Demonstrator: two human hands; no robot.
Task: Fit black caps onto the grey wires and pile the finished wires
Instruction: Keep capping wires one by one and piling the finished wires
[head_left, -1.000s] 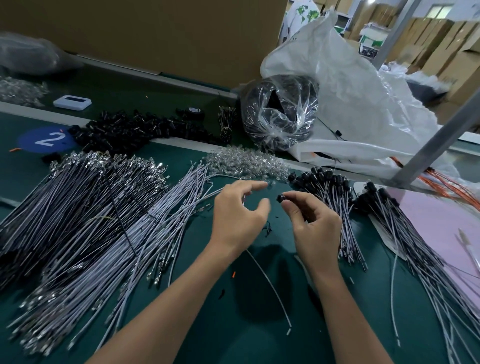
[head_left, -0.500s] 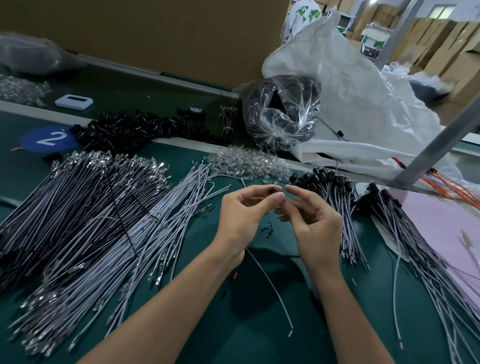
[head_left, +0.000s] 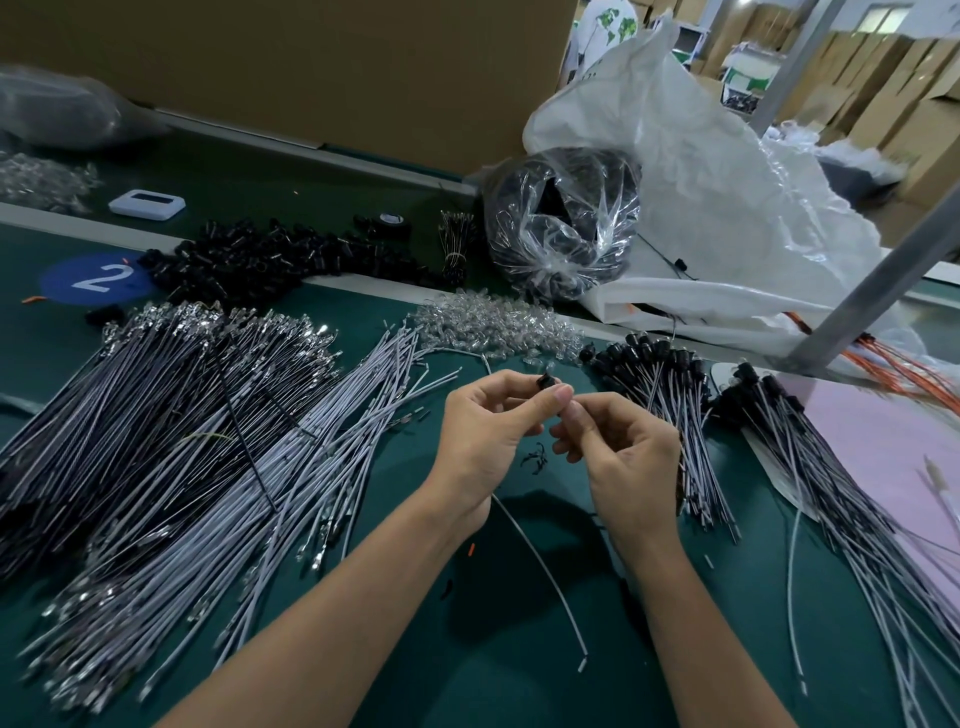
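My left hand (head_left: 485, 431) pinches a small black cap (head_left: 546, 382) at its fingertips, and a grey wire (head_left: 540, 566) trails from under that hand down toward me. My right hand (head_left: 623, 457) meets it fingertip to fingertip, pinching at the cap's end. A large heap of uncapped grey wires (head_left: 171, 447) covers the left of the green table (head_left: 509, 675). Two piles of capped wires lie to the right, the nearer pile (head_left: 670, 410) just beyond my right hand and the farther pile (head_left: 831, 478) on the pink sheet's edge.
Loose black caps (head_left: 260, 257) are heaped at the back left beside a blue disc marked 2 (head_left: 98, 278). Clear small parts (head_left: 493, 327) lie behind my hands. A clear bag of black parts (head_left: 561, 218), a white sack (head_left: 717, 208) and a slanted metal post (head_left: 878, 286) stand at back right.
My right hand brought the black cap over to my left hand. The two hands closed together and rose slightly, now joined at the fingertips around the cap.
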